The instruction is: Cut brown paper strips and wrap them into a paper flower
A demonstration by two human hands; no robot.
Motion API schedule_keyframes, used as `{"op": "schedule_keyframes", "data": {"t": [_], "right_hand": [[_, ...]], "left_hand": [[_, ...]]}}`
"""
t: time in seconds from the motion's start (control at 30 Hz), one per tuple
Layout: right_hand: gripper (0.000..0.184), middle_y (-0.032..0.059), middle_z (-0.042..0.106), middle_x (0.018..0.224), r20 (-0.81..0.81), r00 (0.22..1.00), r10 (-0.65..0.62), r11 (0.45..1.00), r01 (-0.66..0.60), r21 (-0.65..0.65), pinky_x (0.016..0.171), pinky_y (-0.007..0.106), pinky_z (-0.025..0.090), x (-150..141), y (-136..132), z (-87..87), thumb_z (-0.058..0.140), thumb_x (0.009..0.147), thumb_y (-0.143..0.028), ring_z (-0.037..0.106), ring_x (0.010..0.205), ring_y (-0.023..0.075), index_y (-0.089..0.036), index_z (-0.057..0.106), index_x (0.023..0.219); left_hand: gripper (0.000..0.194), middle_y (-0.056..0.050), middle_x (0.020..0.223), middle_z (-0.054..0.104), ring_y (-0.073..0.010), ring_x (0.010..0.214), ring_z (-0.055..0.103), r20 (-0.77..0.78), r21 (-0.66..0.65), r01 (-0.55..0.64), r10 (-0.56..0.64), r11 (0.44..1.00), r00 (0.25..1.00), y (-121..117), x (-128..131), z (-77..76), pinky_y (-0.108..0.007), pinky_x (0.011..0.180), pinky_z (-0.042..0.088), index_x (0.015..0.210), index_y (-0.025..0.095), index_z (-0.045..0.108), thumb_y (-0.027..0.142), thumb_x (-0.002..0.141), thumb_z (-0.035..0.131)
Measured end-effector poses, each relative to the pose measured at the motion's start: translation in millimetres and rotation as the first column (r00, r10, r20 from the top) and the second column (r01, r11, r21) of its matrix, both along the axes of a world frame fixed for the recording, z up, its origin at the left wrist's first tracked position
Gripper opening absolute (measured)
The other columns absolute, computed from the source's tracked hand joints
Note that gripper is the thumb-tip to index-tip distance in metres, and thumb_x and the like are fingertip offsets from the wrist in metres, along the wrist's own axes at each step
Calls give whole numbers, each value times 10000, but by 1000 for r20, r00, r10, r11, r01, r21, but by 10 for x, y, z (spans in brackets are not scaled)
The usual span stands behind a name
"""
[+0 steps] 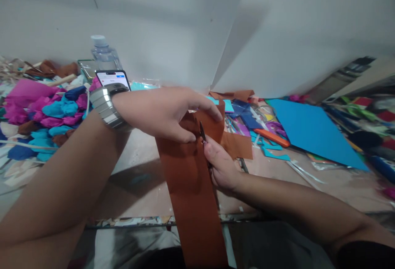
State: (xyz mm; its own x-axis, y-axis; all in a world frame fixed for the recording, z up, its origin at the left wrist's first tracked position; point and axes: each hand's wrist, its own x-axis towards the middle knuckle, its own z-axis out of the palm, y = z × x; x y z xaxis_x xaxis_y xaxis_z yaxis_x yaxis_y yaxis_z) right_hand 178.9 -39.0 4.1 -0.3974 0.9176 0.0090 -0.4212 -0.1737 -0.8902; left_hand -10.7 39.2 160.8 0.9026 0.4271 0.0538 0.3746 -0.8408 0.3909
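Note:
A long brown sheet (194, 195), like felt or thick paper, hangs from the worktop down over its front edge. My left hand (166, 112), with a metal-banded watch (108, 106) at the wrist, grips the sheet's upper part; thumb and forefinger are apart, the other fingers hidden. Held in my right hand (224, 164) are scissors (202, 131), their dark pointed blade upward at a split in the brown sheet. The handles are mostly covered by my fingers. Just right of the split lies a smaller brown piece (237, 144).
Pink, blue and brown crumpled bundles (49, 108) pile up at left. A phone (112, 79) leans before a clear bottle (105, 53). At right lie an orange-handled cutter (271, 137), a blue sheet (314, 131) and offcuts. A pale wall (154, 26) closes the back.

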Motion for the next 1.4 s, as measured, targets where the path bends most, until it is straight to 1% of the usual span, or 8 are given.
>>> {"op": "schedule_keyframes", "data": {"t": [0.17,0.27,0.4,0.57,0.73,0.87,1.07,1.4], "right_hand": [[537,49,728,1305,0,1000,3,1000,-3,-22,1067,420,561,1,6,-22,724,907,-634,710,1205,250,-293,609,1306],[505,55,713,1365,-34,999,25,999,-26,-30,1115,422,534,-8,4,-16,724,923,-599,690,1255,252,-279,624,1301],[545,60,701,1395,-37,999,33,999,-34,-29,1135,442,519,-20,8,18,723,927,-590,684,1270,264,-272,603,1352],[534,50,723,1328,10,1000,-11,1000,11,-11,1089,434,561,-12,16,17,707,923,-630,695,1237,265,-282,618,1318],[506,32,756,1172,50,997,-55,998,57,-35,943,406,627,-9,13,-32,718,890,-676,742,1073,252,-305,641,1226],[472,27,752,1193,-23,998,-50,999,50,-21,999,380,599,-30,16,-22,740,893,-640,732,1103,222,-283,661,1192],[534,51,722,1315,-17,999,-49,999,49,-21,1088,433,556,-36,22,-7,732,896,-645,694,1221,250,-292,645,1287],[490,27,730,1295,-65,997,-33,999,32,-25,1056,404,574,-44,21,4,729,921,-602,711,1174,232,-299,647,1299]], "left_hand": [[560,11,1431,674,-247,1298,647,8,-15,5,-5,1000,1000,-3,0,2,-340,1091,493,1414,352,633,232,868,669],[564,17,1406,688,-252,1261,670,1,12,-19,19,1000,1000,12,-22,4,-345,1075,507,1409,366,634,256,858,687],[563,35,1350,714,-261,1244,680,-8,48,-30,30,998,1000,5,-13,6,-349,1058,517,1397,400,637,287,851,712],[555,16,1398,696,-233,1257,662,-17,0,28,-28,1000,999,-32,49,-8,-312,1032,519,1408,353,636,222,870,670],[545,18,1451,667,-213,1272,649,-30,-12,42,-42,999,999,-30,66,-42,-280,1010,515,1405,326,633,214,872,662],[553,17,1467,657,-208,1278,648,-39,-17,39,-40,999,998,-28,72,-50,-270,1011,516,1409,320,626,208,868,651],[528,-1,1461,661,-218,1281,648,-25,-22,42,-43,999,999,-32,83,-49,-294,1031,515,1391,308,636,219,871,661],[563,25,1452,665,-215,1287,643,-26,-28,32,-32,999,999,-33,85,-59,-289,1036,508,1404,331,630,188,860,660]]}}
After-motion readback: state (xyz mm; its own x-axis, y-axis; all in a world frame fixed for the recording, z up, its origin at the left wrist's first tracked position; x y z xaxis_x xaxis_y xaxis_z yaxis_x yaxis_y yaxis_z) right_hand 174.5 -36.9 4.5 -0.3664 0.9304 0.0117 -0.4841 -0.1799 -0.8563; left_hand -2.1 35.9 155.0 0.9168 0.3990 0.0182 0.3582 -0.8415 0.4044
